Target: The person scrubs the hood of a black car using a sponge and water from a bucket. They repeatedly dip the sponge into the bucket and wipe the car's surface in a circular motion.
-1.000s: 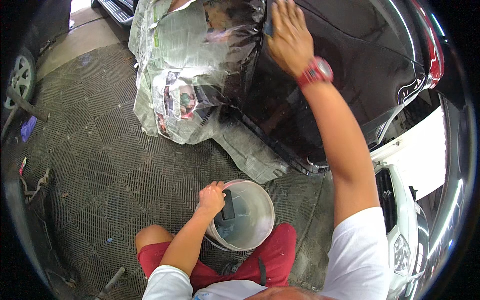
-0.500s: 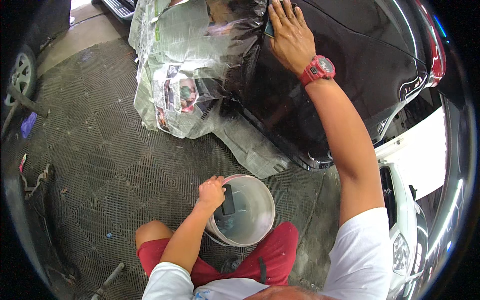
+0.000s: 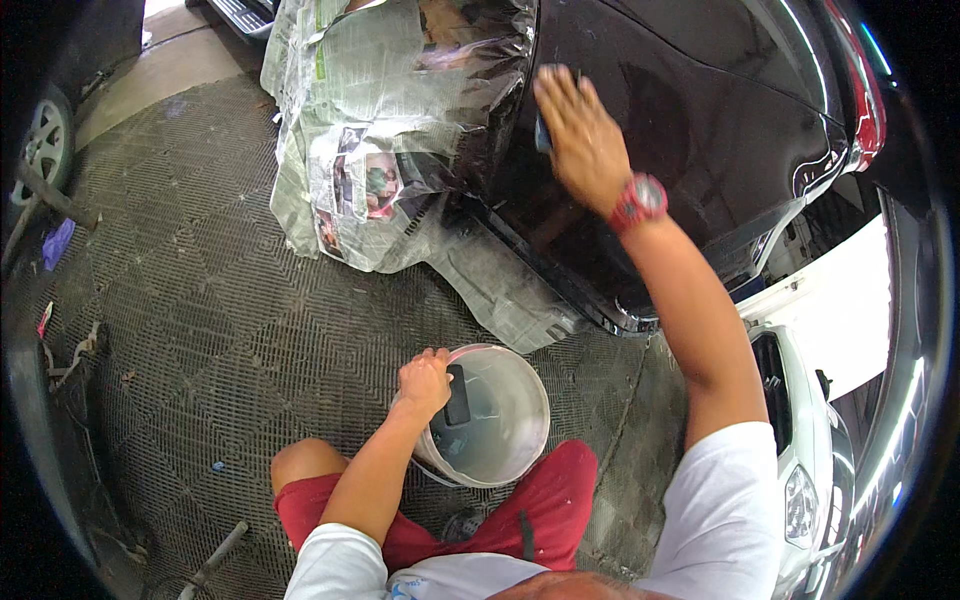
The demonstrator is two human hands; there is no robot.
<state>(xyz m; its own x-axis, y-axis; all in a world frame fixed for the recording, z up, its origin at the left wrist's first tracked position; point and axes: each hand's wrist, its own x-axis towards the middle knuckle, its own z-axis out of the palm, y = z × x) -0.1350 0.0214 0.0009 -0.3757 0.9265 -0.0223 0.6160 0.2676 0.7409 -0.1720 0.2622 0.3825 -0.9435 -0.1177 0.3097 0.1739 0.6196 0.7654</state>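
Note:
My right hand (image 3: 583, 135), a red watch on its wrist, lies over the dark glossy car panel (image 3: 690, 140). Its fingers are stretched over a thin dark-blue pad (image 3: 543, 134), of which only an edge shows; the hand is slightly blurred. Below, my left hand (image 3: 425, 382) is closed at the left rim of a whitish bucket (image 3: 535, 440). From its fingers a black rectangular block (image 3: 457, 396) hangs inside the rim, above cloudy water (image 3: 490, 425). The bucket stands on the floor between my knees.
Newspaper and plastic masking (image 3: 370, 100) covers the car's left part and hangs toward the textured floor mat (image 3: 200, 300). A silver car (image 3: 800, 480) stands at the right. At the left are a wheel (image 3: 45, 145), a purple scrap (image 3: 58, 244) and a metal bar (image 3: 215, 560).
My right hand has slid toward me along the panel with the pad under its fingers. The left hand and the block stay nearly where they were at the bucket.

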